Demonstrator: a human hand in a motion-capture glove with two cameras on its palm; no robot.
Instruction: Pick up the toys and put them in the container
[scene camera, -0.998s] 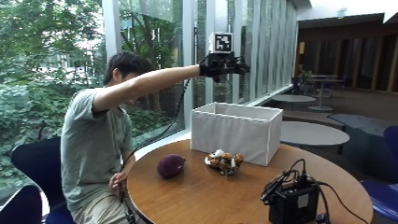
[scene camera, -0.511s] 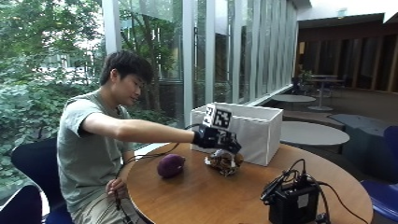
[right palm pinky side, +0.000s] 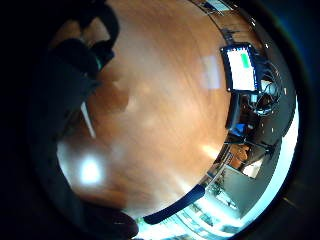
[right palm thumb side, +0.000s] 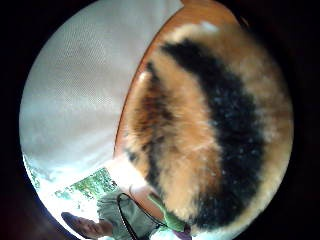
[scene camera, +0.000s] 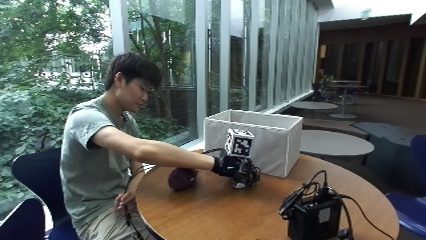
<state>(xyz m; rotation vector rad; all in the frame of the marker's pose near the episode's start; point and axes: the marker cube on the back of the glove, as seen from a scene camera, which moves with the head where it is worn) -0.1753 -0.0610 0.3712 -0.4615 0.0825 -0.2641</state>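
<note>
- A person (scene camera: 100, 150) sits at a round wooden table (scene camera: 219, 215), arm stretched out over it; the gloved right hand (scene camera: 233, 167) is down at the tabletop, just in front of the white fabric container (scene camera: 256, 140)
- The hand is lowered onto a furry toy (right palm thumb side: 210, 125); in the outside view only a small bit of the toy shows under the glove, so whether the fingers are curled round it or merely resting over it I cannot tell
- The thumb side palm view is largely filled by that toy: orange-tan fur with dark stripes and paler edges, very close to the palm; the white woven wall of the container (right palm thumb side: 75, 90) sits just beside it, with a strip of table edge between them
- A second toy, dark purple and rounded (scene camera: 182, 178), lies on the table near the person's side of the hand, apart from it and outside the container
- The little finger side palm view looks across bare wood (right palm pinky side: 165, 115); the glove's dark fingers (right palm pinky side: 65, 85) fill one edge
- A black device with cables (scene camera: 314, 217) stands on the table's near part, well apart from the hand; its lit screen (right palm pinky side: 242, 65) shows in the little finger side view
- The person's bare hand (scene camera: 124, 201) is down by the table's edge; tall windows with greenery stand behind
</note>
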